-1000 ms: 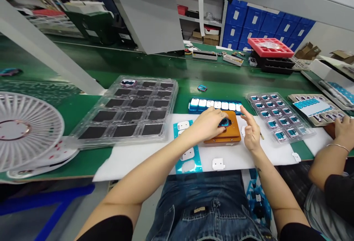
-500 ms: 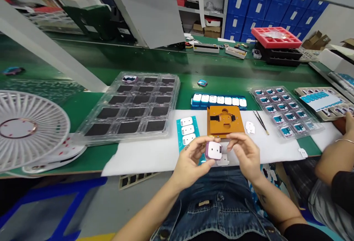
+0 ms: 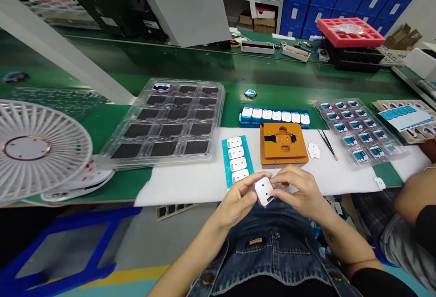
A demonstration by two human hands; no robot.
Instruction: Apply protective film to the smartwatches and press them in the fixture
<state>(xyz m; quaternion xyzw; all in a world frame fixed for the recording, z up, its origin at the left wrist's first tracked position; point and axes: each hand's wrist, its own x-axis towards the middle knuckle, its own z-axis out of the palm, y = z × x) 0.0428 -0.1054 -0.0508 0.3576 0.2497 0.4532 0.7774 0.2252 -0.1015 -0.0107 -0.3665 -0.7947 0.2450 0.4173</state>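
Note:
Between my thumb and fingers, my left hand (image 3: 240, 197) grips a small rounded-square casing (image 3: 264, 190) with purple sides and a white face that has dark holes and a dark slot. My right hand (image 3: 296, 192) pinches the casing's right edge with thumb and fingertips. Just beyond the hands stands an orange fixture block (image 3: 286, 154) with a black recess. To its left lies a teal sheet (image 3: 250, 165) carrying several white stickers (image 3: 237, 152). White sticker scraps (image 3: 314, 150) and dark tweezers (image 3: 328, 144) rest to the fixture's right.
A clear tray (image 3: 211, 151) with dark compartments is at left, beside a white fan (image 3: 51, 151). Behind the fixture is a blue strip of white-topped pieces (image 3: 276, 116). Another clear tray (image 3: 361, 138) holds teal parts at right, near a co-worker's arm (image 3: 413, 192).
My right hand has come in from the side and now touches the casing. The casing has turned and tilted in my left hand. The view has shifted slightly.

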